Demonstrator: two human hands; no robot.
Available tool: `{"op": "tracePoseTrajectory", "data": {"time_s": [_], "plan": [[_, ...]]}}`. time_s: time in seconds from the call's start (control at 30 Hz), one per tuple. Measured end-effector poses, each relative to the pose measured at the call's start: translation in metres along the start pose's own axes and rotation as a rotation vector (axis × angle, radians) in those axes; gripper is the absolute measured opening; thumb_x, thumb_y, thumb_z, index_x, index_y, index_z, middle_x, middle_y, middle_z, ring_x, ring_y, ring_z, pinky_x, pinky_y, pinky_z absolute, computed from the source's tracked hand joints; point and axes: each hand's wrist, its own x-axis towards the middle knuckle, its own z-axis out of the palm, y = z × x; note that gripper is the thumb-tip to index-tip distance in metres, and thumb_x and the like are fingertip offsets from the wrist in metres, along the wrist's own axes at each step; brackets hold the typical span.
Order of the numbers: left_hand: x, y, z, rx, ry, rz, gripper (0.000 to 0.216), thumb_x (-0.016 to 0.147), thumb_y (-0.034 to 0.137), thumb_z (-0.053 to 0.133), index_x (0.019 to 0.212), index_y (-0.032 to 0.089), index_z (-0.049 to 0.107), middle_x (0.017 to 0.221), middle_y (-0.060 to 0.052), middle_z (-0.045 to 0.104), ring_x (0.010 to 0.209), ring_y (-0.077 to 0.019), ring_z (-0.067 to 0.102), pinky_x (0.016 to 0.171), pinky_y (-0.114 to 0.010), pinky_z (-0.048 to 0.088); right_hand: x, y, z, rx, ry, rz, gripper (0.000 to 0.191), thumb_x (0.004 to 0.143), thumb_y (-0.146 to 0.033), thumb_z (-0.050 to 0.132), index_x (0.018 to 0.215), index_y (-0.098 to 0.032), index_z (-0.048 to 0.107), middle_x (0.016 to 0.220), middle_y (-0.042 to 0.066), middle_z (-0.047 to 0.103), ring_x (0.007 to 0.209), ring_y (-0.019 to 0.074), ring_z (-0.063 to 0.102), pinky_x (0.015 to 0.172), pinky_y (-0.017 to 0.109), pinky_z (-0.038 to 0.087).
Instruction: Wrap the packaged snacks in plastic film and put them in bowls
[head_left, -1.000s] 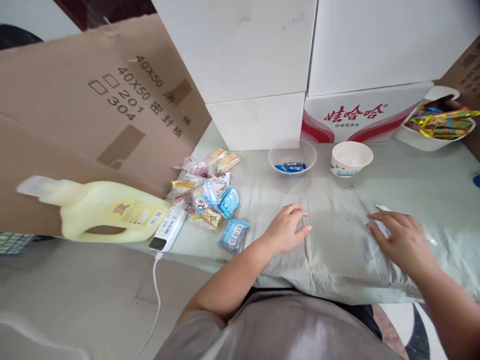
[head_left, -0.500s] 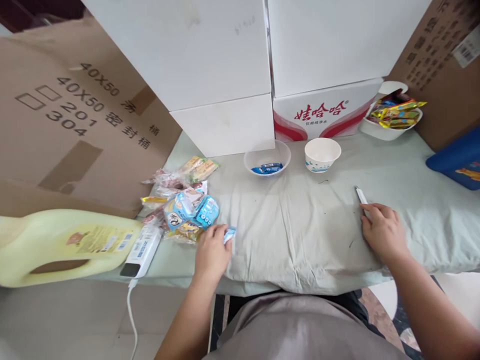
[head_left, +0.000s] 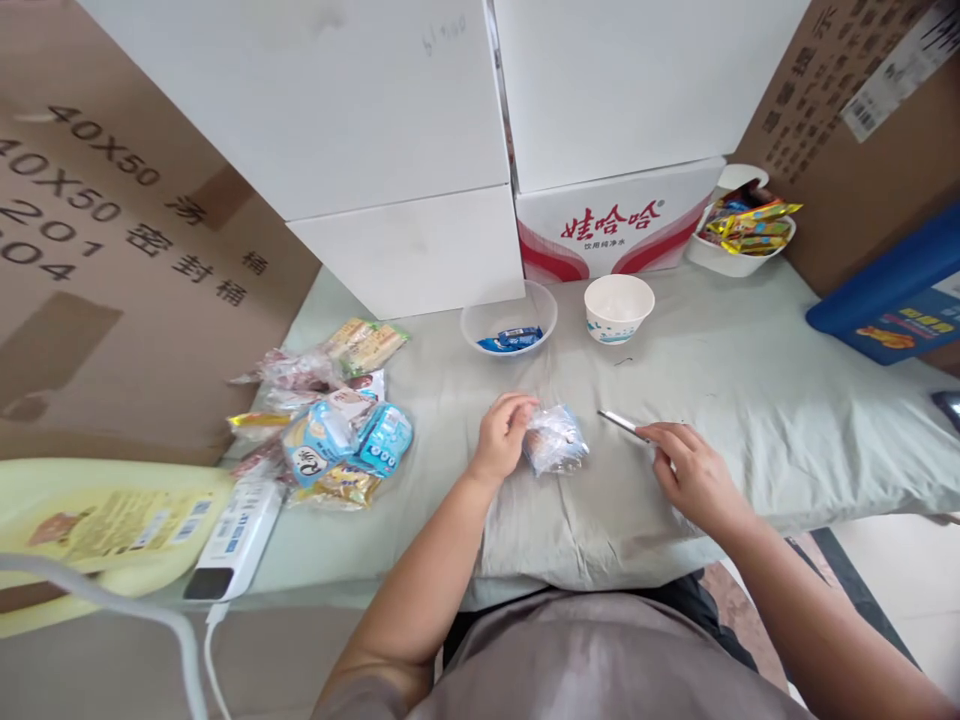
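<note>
My left hand [head_left: 504, 434] grips a small clear-and-blue snack packet [head_left: 556, 441] over the middle of the pale green cloth [head_left: 750, 400]. Just to its right, my right hand [head_left: 686, 470] holds a thin silver blade-like tool [head_left: 622, 424], whose tip points toward the packet. A heap of snack packets [head_left: 330, 420] lies to the left of my left hand. Behind my hands stand a clear bowl [head_left: 508, 318] with blue wrapped sweets in it and an empty white paper bowl [head_left: 619, 307].
White boxes [head_left: 405, 140] and a red-and-white carton [head_left: 615, 225] wall off the back. Brown cardboard [head_left: 112, 260] stands at the left, a white bowl of wrapped candy [head_left: 742, 235] and a blue box [head_left: 885, 300] at the right. A yellow jug [head_left: 97, 520] and power strip [head_left: 232, 535] lie front left.
My left hand took a packet from beside the heap and brought it to the cloth's middle. My right hand picked up the silver tool and moved left toward the packet.
</note>
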Motion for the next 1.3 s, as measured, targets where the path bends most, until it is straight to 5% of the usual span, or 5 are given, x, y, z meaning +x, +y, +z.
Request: {"op": "tracePoseTrajectory", "data": {"time_s": [0.27, 0.67, 0.83, 1.1, 1.3], "plan": [[-0.007, -0.013, -0.012, -0.054, -0.127, 0.114, 0.055, 0.081, 0.067, 0.056, 0.104, 0.017, 0.061, 0.093, -0.008, 0.063, 0.085, -0.0198, 0.061, 0.076, -0.031, 0.048, 0.024, -0.047, 0.008, 0.037, -0.073, -0.286, 0.041, 0.089, -0.005, 0.041, 0.121, -0.021, 0.060, 0.116, 0.008, 0.066, 0.098, 0.0229, 0.057, 0.083, 0.041, 0.048], [-0.009, -0.005, 0.002, 0.231, -0.104, 0.394, 0.018, 0.086, 0.031, 0.065, 0.103, 0.024, 0.070, 0.113, -0.008, 0.062, 0.112, -0.0246, 0.051, 0.098, -0.046, 0.044, -0.005, 0.040, -0.022, -0.378, 0.120, 0.217, 0.029, 0.083, -0.011, 0.046, 0.099, -0.021, 0.070, 0.097, 0.008, 0.070, 0.089, 0.0270, 0.059, 0.080, 0.045, 0.050], [-0.008, -0.010, -0.002, 0.111, 0.004, 0.243, 0.021, 0.094, 0.032, 0.053, 0.093, 0.021, 0.071, 0.113, -0.009, 0.059, 0.103, -0.0193, 0.059, 0.090, -0.037, 0.050, 0.009, 0.000, -0.015, -0.044, 0.256, 0.030, 0.021, 0.086, -0.013, 0.052, 0.100, -0.022, 0.065, 0.099, 0.008, 0.068, 0.096, 0.0235, 0.061, 0.086, 0.042, 0.051], [-0.008, 0.000, -0.005, 0.130, -0.127, 0.329, 0.046, 0.073, 0.057, 0.072, 0.104, 0.022, 0.066, 0.113, -0.010, 0.059, 0.113, -0.0267, 0.053, 0.101, -0.045, 0.043, 0.025, -0.060, 0.039, 0.236, -0.062, -0.199, 0.015, 0.093, -0.018, 0.049, 0.101, -0.020, 0.061, 0.094, 0.007, 0.066, 0.087, 0.0198, 0.062, 0.076, 0.035, 0.054], [0.005, -0.029, -0.021, -0.114, 0.518, -0.089, 0.014, 0.087, 0.035, 0.055, 0.088, 0.021, 0.054, 0.083, -0.001, 0.059, 0.078, -0.0150, 0.060, 0.075, -0.029, 0.049, 0.024, -0.052, 0.051, 0.183, -0.082, 0.014, 0.021, 0.093, -0.018, 0.045, 0.109, -0.021, 0.060, 0.115, 0.012, 0.060, 0.104, 0.0221, 0.062, 0.087, 0.039, 0.055]]}}
